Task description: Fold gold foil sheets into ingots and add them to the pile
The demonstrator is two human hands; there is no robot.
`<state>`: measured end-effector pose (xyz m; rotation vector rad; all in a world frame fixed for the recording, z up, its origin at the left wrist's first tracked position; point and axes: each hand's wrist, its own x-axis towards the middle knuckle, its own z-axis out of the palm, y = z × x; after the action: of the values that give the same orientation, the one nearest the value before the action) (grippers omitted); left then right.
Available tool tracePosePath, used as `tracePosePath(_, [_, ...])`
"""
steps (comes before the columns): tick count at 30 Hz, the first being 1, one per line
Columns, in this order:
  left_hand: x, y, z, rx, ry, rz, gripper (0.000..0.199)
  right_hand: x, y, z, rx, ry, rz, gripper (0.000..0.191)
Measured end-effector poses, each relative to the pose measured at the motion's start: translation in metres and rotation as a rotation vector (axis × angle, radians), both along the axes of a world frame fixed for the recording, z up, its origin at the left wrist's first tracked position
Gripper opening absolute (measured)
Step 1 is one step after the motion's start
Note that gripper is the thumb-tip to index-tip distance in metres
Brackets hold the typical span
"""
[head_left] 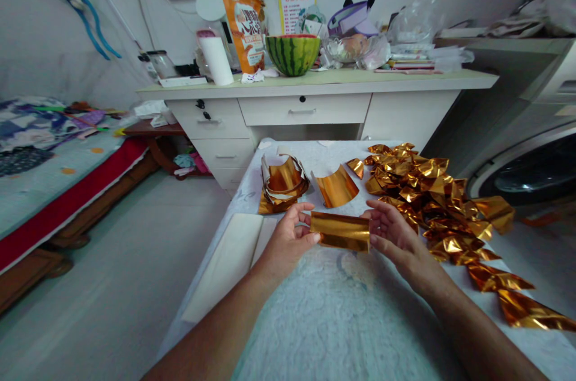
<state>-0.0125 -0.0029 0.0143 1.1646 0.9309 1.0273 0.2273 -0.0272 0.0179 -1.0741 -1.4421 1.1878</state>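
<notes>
Head cam: gold foil pc. [341, 231], v. shiny

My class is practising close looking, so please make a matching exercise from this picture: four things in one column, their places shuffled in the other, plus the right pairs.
Things
1. Gold sheet
2. Crinkled gold pieces
3. Cut watermelon
4. Red strip

Places
A. On the desk, beside the orange pouch
B. Along the side of the bed
C. Between the left hand and the right hand
D. Heaped along the right side of the cloth-covered table

Right pairs: 1-C, 2-D, 3-A, 4-B
</notes>
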Motion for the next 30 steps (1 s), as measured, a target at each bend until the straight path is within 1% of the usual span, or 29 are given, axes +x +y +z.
tracePosePath(2, [0.0, 0.0, 0.0, -0.01, -0.015, 0.023, 0.056, 0.001, -0.001, 0.003, -0.049, -0.003, 0.063, 0.029])
tracePosePath(3, [0.0, 0.0, -0.001, -0.007, -0.017, 0.036, 0.055, 0.001, -0.002, 0.004, -0.062, -0.022, 0.094, 0.023])
tracePosePath(4, [0.001, 0.001, -0.001, 0.001, -0.017, 0.047, 0.054, 0.0, -0.003, 0.006, -0.071, -0.044, 0.095, 0.021])
tracePosePath(7, [0.001, 0.001, -0.003, 0.036, -0.012, 0.07, 0.049, -0.002, -0.003, 0.007, -0.067, -0.127, 0.064, 0.025])
tracePosePath(10, [0.002, 0.001, -0.003, 0.044, -0.013, 0.073, 0.047, -0.004, -0.002, 0.004, -0.081, -0.18, 0.046, 0.026])
tracePosePath(14, [0.002, 0.0, -0.002, 0.029, -0.004, 0.058, 0.044, -0.002, 0.0, -0.001, -0.073, -0.167, 0.02, 0.026])
tracePosePath(18, [0.002, 0.002, -0.002, 0.04, 0.029, 0.041, 0.031, -0.001, 0.001, -0.005, -0.054, -0.136, -0.02, 0.024])
tracePosePath(20, [0.001, 0.002, -0.003, 0.072, 0.074, 0.058, 0.028, -0.001, 0.003, -0.007, -0.056, -0.114, -0.04, 0.023])
tracePosePath(22, [0.0, 0.002, -0.004, 0.153, 0.188, 0.154, 0.029, -0.002, 0.004, -0.007, -0.055, -0.091, -0.076, 0.024])
tracePosePath(25, [0.0, -0.004, 0.0, 0.365, 0.441, 0.358, 0.03, -0.003, 0.005, -0.007, -0.032, -0.094, -0.18, 0.024])
tracePosePath(26, [0.001, -0.007, 0.002, 0.438, 0.504, 0.367, 0.027, -0.004, 0.005, -0.007, -0.019, -0.112, -0.219, 0.024])
tracePosePath(27, [0.003, -0.01, 0.004, 0.505, 0.544, 0.33, 0.022, -0.005, 0.005, -0.007, -0.004, -0.136, -0.255, 0.023])
tracePosePath(29, [0.007, -0.018, 0.008, 0.606, 0.589, 0.184, 0.011, -0.008, 0.004, -0.008, 0.02, -0.184, -0.306, 0.021])
tracePosePath(30, [0.01, -0.021, 0.009, 0.647, 0.592, 0.123, 0.012, -0.01, 0.003, -0.009, 0.026, -0.202, -0.317, 0.02])
